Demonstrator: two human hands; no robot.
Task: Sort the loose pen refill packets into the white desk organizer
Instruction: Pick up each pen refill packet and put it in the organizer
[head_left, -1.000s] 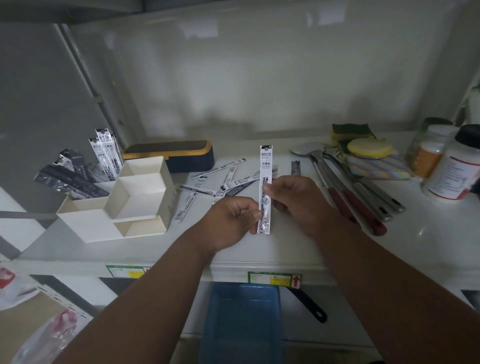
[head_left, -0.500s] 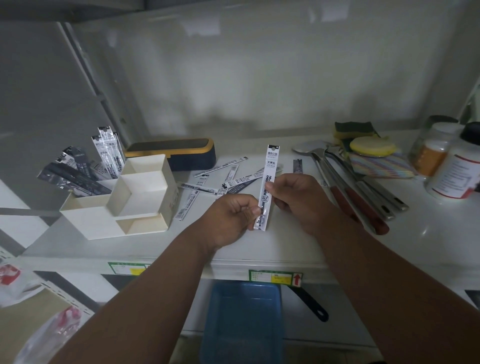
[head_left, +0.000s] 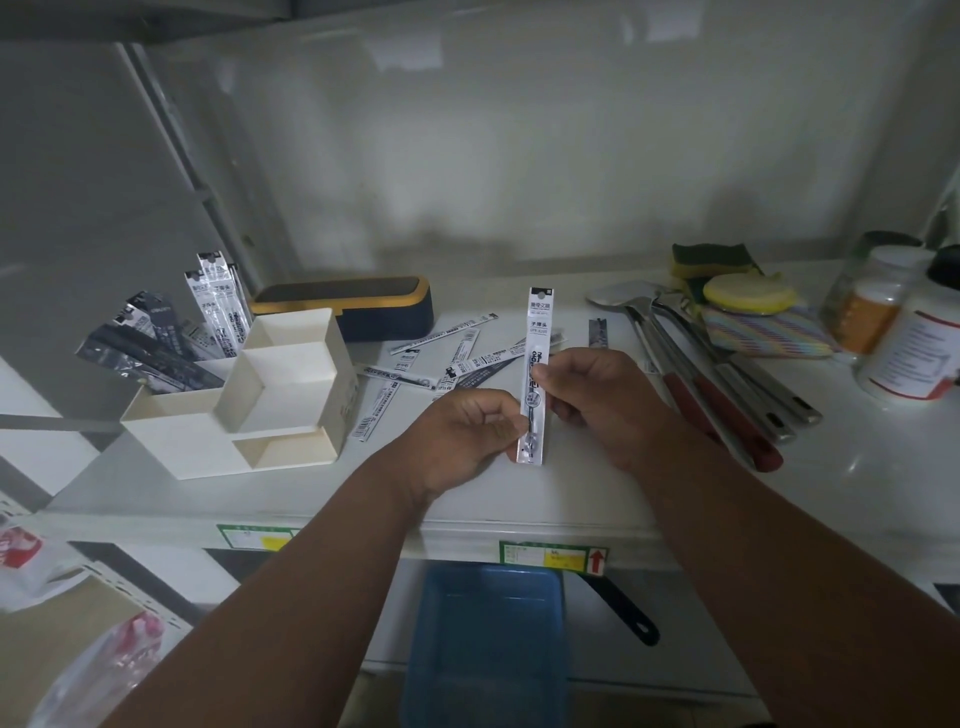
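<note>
Both hands hold one white pen refill packet (head_left: 538, 332) upright over the shelf's front. My left hand (head_left: 467, 434) pinches its lower part, my right hand (head_left: 597, 400) pinches its middle. Behind the hands, several loose refill packets (head_left: 457, 358) lie scattered on the white shelf. The white desk organizer (head_left: 280, 395) stands to the left with stepped compartments. Its back-left compartment holds several packets (head_left: 218, 306), white ones upright and dark ones leaning left.
A dark pencil case (head_left: 353, 306) with a yellow rim lies behind the organizer. Metal utensils with red handles (head_left: 727, 405), sponges (head_left: 748, 296) and bottles (head_left: 909, 343) fill the right side. A blue bin (head_left: 488, 644) sits below the shelf's edge.
The held packet tilted to the right half a second ago and now stands upright again. Both hands stay in nearly the same place.
</note>
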